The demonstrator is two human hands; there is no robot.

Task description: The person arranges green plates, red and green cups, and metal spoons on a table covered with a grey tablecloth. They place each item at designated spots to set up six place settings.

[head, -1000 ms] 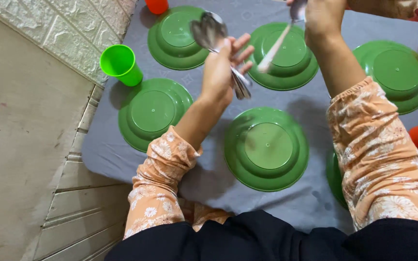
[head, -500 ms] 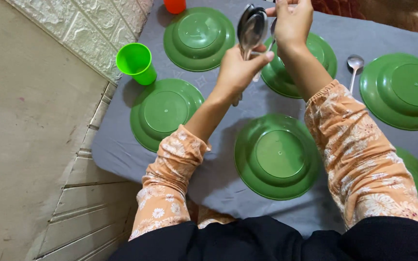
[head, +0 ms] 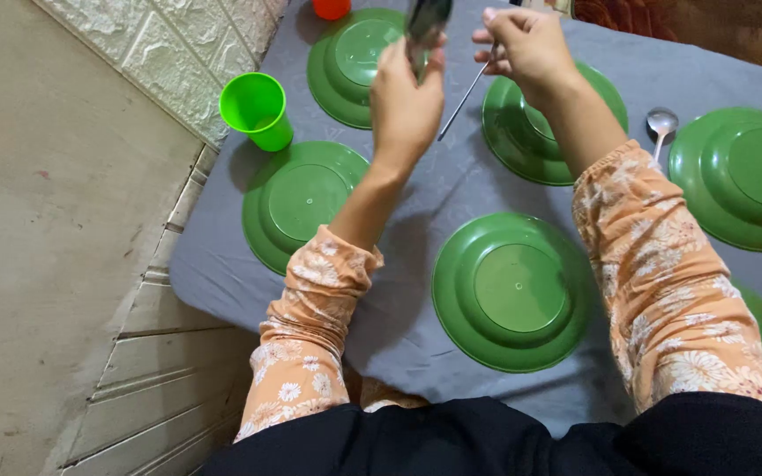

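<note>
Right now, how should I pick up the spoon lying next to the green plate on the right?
Pinch the spoon by its thin handle, coming from above. It lies flat on the grey cloth beside the plate, with its bowl pointing away from you.

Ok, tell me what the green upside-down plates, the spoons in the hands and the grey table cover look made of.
Green upside-down plates: likely plastic, soft sheen, moulded centre dot. Spoons: shiny metal, probably steel, mirror-like. Grey table cover: seemingly matte cloth, draping over the edge.

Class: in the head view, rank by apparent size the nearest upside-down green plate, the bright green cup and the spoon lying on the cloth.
1. Upside-down green plate
2. Bright green cup
3. Spoon, partly hidden by the sleeve and farther off, so unsure
</note>
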